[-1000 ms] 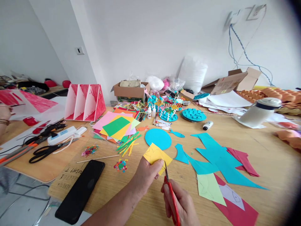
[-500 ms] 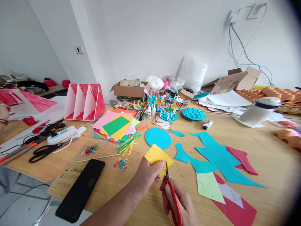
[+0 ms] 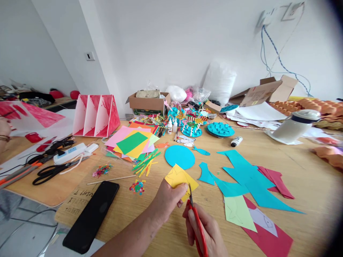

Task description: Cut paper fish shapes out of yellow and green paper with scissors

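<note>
Scissors [image 3: 198, 222], R hand [image 3: 209, 225] fingers curling round handles, are meeting yellow paper [image 3: 175, 174] by near edge of blue circle [image 3: 180, 156], L hand [image 3: 169, 196] fingers pinching it, thumb nr blades, so paper flexing/slipping could be sending blades off drawn line or nicking thumb.

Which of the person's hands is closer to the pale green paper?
Right. The right hand, gripping the red-handled scissors, is a little left of the pale green paper; the left hand, holding the yellow paper, is farther off to the left.
</note>
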`<state>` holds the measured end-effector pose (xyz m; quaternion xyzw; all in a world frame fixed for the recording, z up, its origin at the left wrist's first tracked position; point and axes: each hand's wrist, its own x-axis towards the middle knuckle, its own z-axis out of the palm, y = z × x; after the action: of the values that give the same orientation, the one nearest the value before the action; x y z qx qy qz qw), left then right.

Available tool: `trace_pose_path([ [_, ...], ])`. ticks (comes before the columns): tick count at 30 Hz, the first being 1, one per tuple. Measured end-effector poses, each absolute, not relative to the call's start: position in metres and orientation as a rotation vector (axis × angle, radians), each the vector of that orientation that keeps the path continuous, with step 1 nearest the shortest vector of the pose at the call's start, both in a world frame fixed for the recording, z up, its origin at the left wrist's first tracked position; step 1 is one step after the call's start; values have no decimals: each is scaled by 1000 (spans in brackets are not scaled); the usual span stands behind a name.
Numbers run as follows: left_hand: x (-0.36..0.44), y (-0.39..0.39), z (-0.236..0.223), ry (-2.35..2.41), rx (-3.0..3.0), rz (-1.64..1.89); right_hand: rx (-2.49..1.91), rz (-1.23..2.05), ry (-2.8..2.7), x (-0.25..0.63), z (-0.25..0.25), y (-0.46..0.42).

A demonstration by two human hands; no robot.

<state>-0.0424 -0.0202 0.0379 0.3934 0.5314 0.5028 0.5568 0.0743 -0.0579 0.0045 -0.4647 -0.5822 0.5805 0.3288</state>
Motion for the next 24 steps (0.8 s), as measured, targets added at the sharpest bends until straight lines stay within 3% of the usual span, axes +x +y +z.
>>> trace_pose_path([
  [24, -46, -20, 39, 1213, 918, 1157, -1210, 1520, -1547, 77, 3, -56],
])
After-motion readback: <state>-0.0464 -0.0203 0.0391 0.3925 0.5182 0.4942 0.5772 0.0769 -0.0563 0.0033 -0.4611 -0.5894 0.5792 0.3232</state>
